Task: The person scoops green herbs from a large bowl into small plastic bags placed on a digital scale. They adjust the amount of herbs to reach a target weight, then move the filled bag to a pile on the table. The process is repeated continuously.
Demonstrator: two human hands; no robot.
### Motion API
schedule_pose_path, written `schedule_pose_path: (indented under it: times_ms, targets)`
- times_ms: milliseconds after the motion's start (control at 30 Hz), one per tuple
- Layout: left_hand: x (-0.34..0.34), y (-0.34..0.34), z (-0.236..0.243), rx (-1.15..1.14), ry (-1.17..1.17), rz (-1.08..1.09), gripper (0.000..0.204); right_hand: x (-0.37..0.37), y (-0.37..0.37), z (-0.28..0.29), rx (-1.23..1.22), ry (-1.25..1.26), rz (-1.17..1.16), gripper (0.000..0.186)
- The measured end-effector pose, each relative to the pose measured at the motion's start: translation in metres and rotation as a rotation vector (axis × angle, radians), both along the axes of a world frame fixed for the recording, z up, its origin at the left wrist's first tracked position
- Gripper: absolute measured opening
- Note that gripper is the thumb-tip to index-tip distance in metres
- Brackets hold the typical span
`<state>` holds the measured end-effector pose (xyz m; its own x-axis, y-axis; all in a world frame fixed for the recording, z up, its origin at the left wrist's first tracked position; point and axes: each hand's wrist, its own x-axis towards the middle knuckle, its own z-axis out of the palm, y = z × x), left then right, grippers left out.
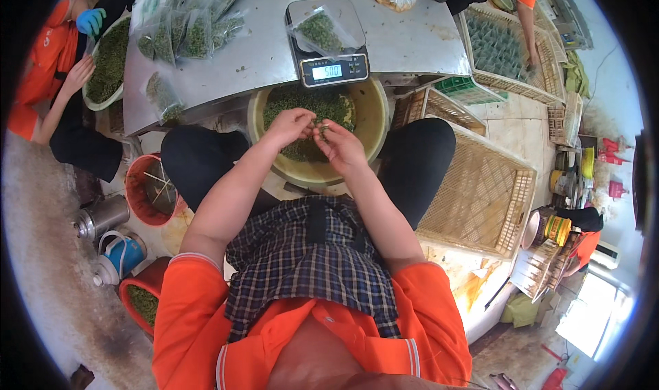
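Note:
My left hand (291, 126) and my right hand (340, 146) meet above a yellow tub (257, 119) between my knees. Fingertips of both hands are pinched close together around a tiny greenish sprig, too small to show clearly. Loose small green berries (292, 100), resembling green peppercorns, fill the tub below. Just beyond the tub, a digital scale (334, 69) with a lit display stands at the metal table's edge. On its pan lies a clear plastic bag of the green berries (321, 33).
More filled bags (198, 34) are heaped on the metal table (405, 40). A plastic crate (473, 191) stands at my right, a red bucket (152, 190) at my left. Co-workers sit at the far left by a berry basin (110, 64) and reach into a bag-filled crate (498, 47) at the far right.

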<state>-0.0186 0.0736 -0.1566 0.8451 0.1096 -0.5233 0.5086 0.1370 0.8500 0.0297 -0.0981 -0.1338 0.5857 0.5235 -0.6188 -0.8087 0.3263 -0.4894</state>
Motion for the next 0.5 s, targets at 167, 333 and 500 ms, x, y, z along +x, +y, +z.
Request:
schedule_pose_path:
  times_ms: [167, 333, 500]
  targets:
    - [0.003, 0.008, -0.008, 0.02, -0.114, 0.08, 0.026, 0.043, 0.012, 0.068, 0.228, -0.18, -0.211, 0.016]
    - [0.003, 0.006, 0.002, -0.004, -0.158, 0.069, 0.026, 0.086, 0.061, 0.13, 0.163, -0.095, -0.265, 0.042]
    - [0.0, 0.013, 0.01, -0.041, -0.219, 0.147, 0.025, 0.07, 0.042, 0.118, 0.256, -0.122, -0.271, 0.05]
